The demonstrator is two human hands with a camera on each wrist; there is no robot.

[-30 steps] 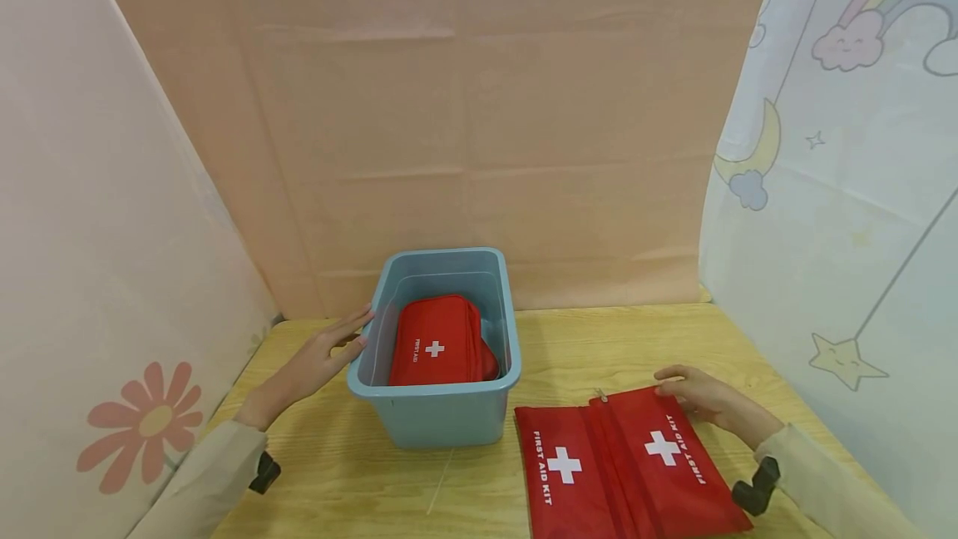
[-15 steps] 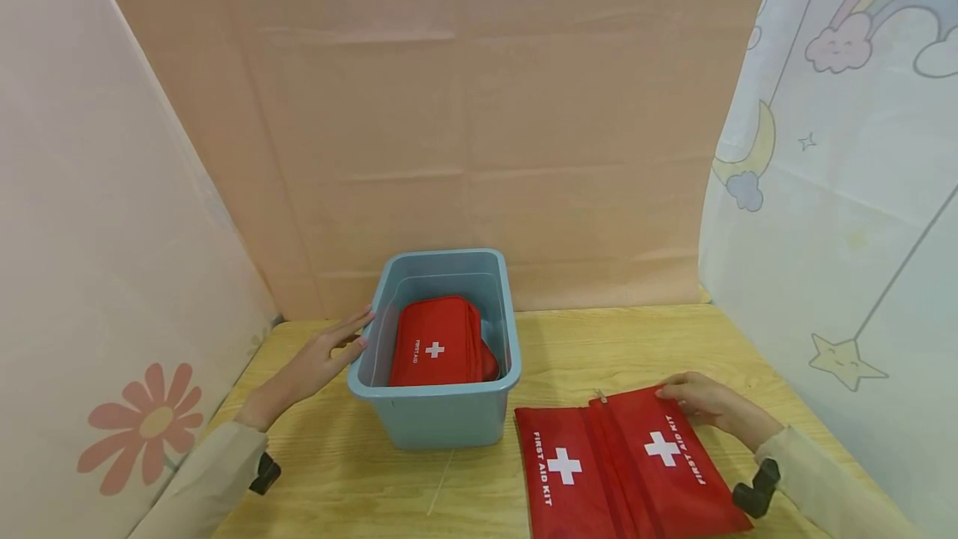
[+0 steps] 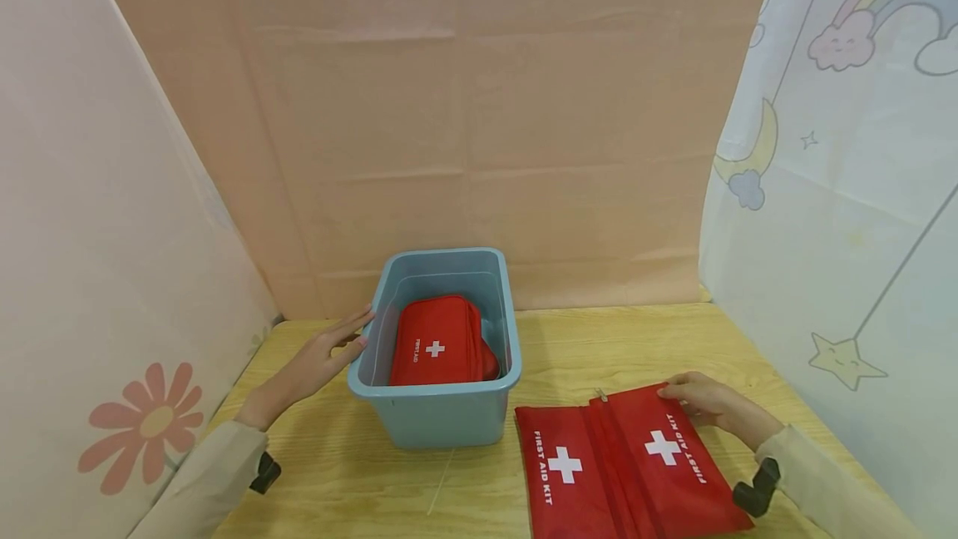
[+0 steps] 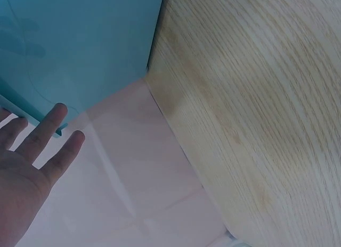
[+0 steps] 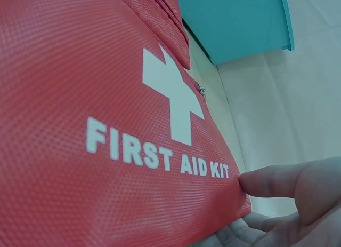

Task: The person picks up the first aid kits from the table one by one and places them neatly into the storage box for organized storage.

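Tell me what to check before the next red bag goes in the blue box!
1. Right hand has hold of the right-hand flat bag at its far corner: ok.
2. Left hand steadies the blue box with straight fingers: ok.
3. Room in the box beside the small red bag: cannot tell.
4. Left-hand flat bag overlaps the held one: cannot tell.
5. Zipper closed: cannot tell.
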